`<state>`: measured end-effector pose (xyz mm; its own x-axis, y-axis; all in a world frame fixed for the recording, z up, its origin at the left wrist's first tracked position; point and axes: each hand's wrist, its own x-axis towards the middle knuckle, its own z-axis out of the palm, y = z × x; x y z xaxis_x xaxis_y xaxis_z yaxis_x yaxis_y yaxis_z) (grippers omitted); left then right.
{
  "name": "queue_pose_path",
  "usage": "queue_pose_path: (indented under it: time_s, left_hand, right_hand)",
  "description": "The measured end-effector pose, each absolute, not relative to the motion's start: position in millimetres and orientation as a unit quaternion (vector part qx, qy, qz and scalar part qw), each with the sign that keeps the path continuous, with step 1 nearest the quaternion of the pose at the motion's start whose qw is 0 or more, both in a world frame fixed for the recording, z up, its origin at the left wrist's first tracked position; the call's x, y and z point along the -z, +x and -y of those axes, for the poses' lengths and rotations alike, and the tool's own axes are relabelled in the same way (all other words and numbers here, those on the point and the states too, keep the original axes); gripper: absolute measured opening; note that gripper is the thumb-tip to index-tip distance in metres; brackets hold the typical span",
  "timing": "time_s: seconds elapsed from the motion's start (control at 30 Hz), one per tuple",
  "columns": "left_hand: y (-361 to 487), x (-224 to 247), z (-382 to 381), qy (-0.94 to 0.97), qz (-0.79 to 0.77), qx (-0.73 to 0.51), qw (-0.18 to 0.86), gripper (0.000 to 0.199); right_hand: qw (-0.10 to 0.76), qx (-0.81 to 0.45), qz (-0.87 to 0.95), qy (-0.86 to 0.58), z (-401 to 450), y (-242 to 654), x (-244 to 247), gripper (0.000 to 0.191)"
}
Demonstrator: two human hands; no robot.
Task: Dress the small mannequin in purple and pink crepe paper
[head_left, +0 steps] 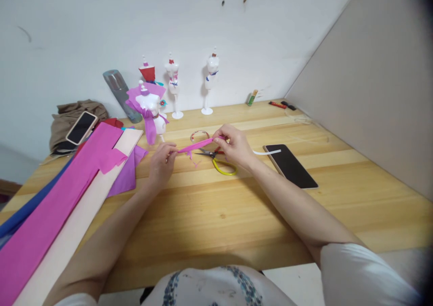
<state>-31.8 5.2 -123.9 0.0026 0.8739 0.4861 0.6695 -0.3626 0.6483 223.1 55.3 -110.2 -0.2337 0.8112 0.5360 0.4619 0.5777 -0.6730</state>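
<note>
A narrow pink fabric strip point(196, 147) is stretched between my two hands above the table. My left hand point(163, 162) pinches its left end, with the fingertips closed together. The other end is gripped by my right hand point(232, 144), thumb against fingers. Below the strip lie scissors point(225, 167) with yellow handles, partly covered by my right hand. Small pink scraps point(194, 161) rest beside the blades. Just behind the strip is a patterned ring-shaped band point(199, 134). A thin white strip point(269, 153) extends to the right of my right hand, over a dark tablet point(294, 167).
Mini dress forms stand at the back, one draped in purple point(150, 112), another white point(212, 67). At left are pink fabric point(74, 175), cream fabric point(84, 211), a phone point(82, 128) and a leaning bottle point(120, 92). A glue stick point(252, 98) stands near the wall.
</note>
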Motion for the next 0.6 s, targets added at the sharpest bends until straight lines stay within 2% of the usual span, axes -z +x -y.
queue_pose_path:
  time_s: [0.2,0.43,0.6]
  left_hand:
    - [-36.9,131.6,-5.7,0.704,-0.575,-0.392,0.139,0.016]
    - [-42.1,132.6,-8.7,0.768,-0.530,-0.351,0.077,0.021]
    - [-37.5,129.4,-4.8,0.794,-0.522,-0.310,-0.018,0.024]
  right_hand:
    - [0.454,-0.194,0.762,-0.419,-54.4,222.9,110.1,0.012]
    - [0.441,-0.211,0.763,-0.422,-53.7,221.7,112.1,0.012]
    - [0.412,-0.182,0.800,-0.396,-54.0,221.7,110.0,0.013]
